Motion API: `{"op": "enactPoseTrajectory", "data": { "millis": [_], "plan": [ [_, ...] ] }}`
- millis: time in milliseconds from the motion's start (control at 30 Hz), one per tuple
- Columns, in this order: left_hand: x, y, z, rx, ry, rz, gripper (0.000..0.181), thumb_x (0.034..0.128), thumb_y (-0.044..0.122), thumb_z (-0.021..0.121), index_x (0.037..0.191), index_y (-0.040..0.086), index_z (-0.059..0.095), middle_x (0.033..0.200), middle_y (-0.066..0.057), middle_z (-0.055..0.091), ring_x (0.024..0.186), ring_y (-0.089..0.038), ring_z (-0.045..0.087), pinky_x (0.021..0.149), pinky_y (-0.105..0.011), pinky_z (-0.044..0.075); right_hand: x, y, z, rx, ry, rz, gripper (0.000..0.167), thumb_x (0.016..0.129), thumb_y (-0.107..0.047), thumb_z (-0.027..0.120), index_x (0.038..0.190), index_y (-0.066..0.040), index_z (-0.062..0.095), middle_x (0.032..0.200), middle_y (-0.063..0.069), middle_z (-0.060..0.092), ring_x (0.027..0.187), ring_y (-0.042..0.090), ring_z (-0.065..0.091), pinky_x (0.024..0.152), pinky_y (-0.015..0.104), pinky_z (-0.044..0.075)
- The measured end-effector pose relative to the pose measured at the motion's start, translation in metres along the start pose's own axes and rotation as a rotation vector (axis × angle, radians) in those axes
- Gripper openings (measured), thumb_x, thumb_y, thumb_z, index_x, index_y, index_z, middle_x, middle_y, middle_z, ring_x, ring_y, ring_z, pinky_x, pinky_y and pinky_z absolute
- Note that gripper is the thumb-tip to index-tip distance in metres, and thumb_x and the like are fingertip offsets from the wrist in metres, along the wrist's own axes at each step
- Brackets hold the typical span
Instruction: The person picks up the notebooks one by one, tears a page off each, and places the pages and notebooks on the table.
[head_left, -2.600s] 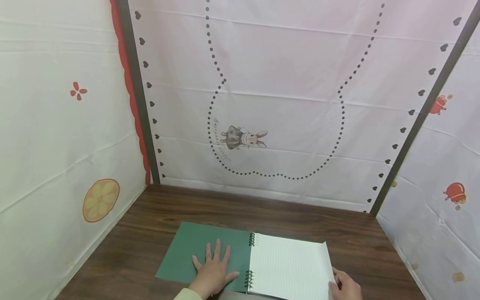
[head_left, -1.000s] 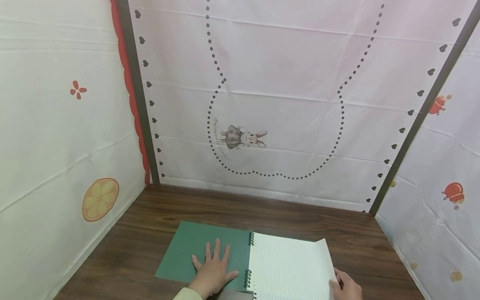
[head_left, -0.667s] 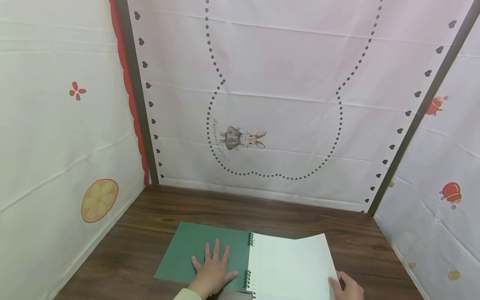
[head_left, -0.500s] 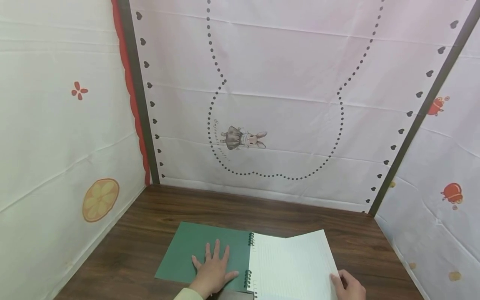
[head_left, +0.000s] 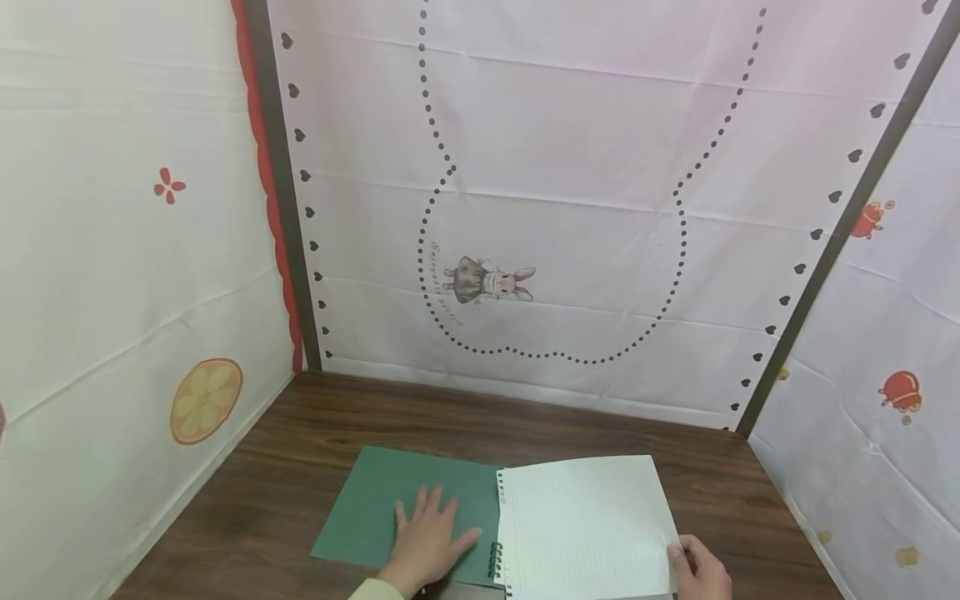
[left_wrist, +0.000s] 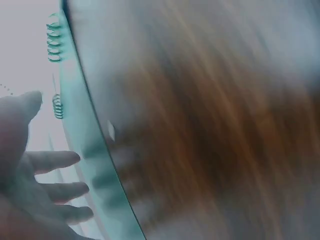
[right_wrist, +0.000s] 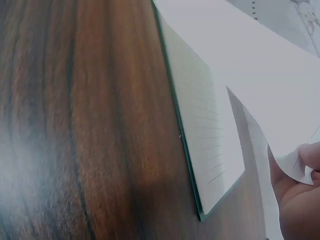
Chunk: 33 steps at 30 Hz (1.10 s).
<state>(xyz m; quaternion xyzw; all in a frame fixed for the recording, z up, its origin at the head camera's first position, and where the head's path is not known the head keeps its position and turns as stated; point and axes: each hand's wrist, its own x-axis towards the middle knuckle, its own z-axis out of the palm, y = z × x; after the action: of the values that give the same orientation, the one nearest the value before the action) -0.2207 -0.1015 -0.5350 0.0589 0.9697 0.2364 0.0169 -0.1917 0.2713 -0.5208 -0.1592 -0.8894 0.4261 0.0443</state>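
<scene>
A spiral notebook lies open, its green cover [head_left: 375, 500] at the left and lined pages at the right. My left hand [head_left: 427, 537] is spread over the cover, fingers straight; the left wrist view shows these fingers [left_wrist: 60, 192] beside the cover's edge. My right hand [head_left: 699, 568] pinches the lower right edge of a lined sheet [head_left: 585, 525] between thumb and fingers. The sheet's holed left edge lies loose over the upper rings, while the lower rings [head_left: 495, 560] still show. In the right wrist view the sheet [right_wrist: 270, 65] curves up above the page stack [right_wrist: 200, 125].
The brown wooden table [head_left: 420, 408] runs back to a white printed cloth [head_left: 570, 250]. Similar cloth walls stand at the left [head_left: 90, 275] and right [head_left: 862, 333]. A grey edge shows below the notebook, partly cut off.
The sheet's upper right corner has risen, and its upper left edge has come off the upper rings. My right hand has shifted slightly right with it. The left hand's fingers have drawn closer together.
</scene>
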Motion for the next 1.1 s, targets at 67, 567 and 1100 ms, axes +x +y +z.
{"op": "enactPoseTrajectory", "data": {
  "millis": [67,567,1100],
  "plan": [
    [0.001,0.002,0.0,-0.089,0.012,0.016,0.063,0.092,0.056,0.054,0.126,0.003,0.062,0.144,-0.026,0.044,0.138,-0.052,0.031,0.101,-0.079,0.016,0.0,0.0,-0.001,0.028,-0.009,0.004,0.026,0.094,-0.012,0.053,0.109,0.007,0.061,0.093,0.022,0.07,0.068,0.014,0.06,0.06,0.028,0.045],
    [0.003,0.023,0.002,-0.496,-0.091,0.062,0.046,0.0957,0.05,0.053,0.113,0.009,0.065,0.126,-0.016,0.059,0.12,-0.042,0.053,0.093,-0.06,0.044,-0.003,-0.007,-0.007,0.146,-0.031,0.024,0.03,0.097,-0.011,0.051,0.116,0.012,0.056,0.084,0.012,0.07,0.071,0.013,0.061,0.061,0.026,0.047],
    [0.005,0.038,0.002,-0.585,0.007,0.061,0.028,0.0967,0.034,0.057,0.083,0.01,0.062,0.13,-0.023,0.058,0.126,-0.046,0.049,0.1,-0.064,0.038,-0.005,-0.006,-0.002,0.22,-0.07,0.053,0.032,0.094,-0.014,0.057,0.114,0.011,0.058,0.073,0.001,0.063,0.069,0.013,0.058,0.062,0.026,0.046]
  ]
}}
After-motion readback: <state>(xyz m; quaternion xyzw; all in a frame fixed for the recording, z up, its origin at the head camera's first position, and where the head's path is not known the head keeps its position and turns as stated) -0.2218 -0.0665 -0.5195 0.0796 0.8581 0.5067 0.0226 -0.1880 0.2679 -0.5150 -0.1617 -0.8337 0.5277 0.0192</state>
